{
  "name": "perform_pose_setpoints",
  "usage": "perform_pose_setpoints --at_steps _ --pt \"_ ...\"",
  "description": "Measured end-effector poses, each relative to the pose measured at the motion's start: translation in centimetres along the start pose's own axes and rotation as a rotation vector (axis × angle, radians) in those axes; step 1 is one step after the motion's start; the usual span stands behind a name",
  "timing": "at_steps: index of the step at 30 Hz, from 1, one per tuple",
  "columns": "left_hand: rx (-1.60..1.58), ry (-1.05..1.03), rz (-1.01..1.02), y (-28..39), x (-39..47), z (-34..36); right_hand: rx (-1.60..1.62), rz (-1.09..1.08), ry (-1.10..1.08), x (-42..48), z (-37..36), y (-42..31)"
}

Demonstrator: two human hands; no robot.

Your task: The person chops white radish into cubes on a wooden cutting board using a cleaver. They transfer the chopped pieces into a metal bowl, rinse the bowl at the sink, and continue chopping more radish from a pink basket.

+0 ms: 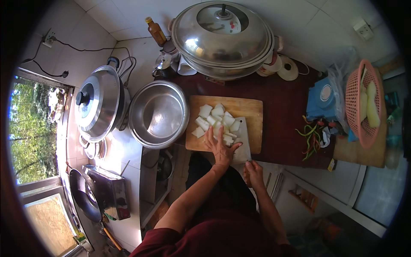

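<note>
A heap of pale, cut vegetable chunks lies on a wooden cutting board in front of me. My left hand rests over the near side of the heap, fingers spread and touching the pieces. Flat on the right part of the board is the wide blade of a cleaver, its edge side under or against some chunks. The cleaver's handle is gripped in my right hand, just off the table's front edge; most of the handle is hidden by the fingers. Left of the board stands a wide steel basin with nothing in it.
A large lidded steel pot stands behind the board. Farther left is a lidded electric wok. At right lie green and red chili peppers, a blue package and a pink plastic basket holding long pale vegetable pieces.
</note>
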State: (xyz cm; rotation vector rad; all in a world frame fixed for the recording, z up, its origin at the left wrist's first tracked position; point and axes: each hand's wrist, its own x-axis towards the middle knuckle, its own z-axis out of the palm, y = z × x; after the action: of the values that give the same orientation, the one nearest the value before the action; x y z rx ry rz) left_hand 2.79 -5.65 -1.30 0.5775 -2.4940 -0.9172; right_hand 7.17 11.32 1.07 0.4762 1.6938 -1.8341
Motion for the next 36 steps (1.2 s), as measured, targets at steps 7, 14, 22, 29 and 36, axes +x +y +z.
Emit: perform_pose_setpoints --at_steps 7,14,22,29,36 --pt "-0.059 -0.022 -0.014 -0.2 -0.4 0.0 -0.032 -0.022 -0.103 -0.1 0.9 -0.1" --pt "-0.196 -0.045 0.055 1.5 -0.2 -0.7 -0.016 -0.013 -0.017 -1.4 0.4 0.1" --pt "-0.299 -0.031 0.117 2.5 3.0 -1.7 0.028 -0.122 0.012 -1.5 2.2 -2.5" --pt "-0.284 0.105 0.119 1.2 7.9 -6.3 0.002 -0.157 -0.099 0.1 7.1 -6.2" --pt "-0.152 0.241 -0.043 -5.5 11.9 -13.0 -0.036 -0.013 -0.366 2.4 16.1 -9.1"
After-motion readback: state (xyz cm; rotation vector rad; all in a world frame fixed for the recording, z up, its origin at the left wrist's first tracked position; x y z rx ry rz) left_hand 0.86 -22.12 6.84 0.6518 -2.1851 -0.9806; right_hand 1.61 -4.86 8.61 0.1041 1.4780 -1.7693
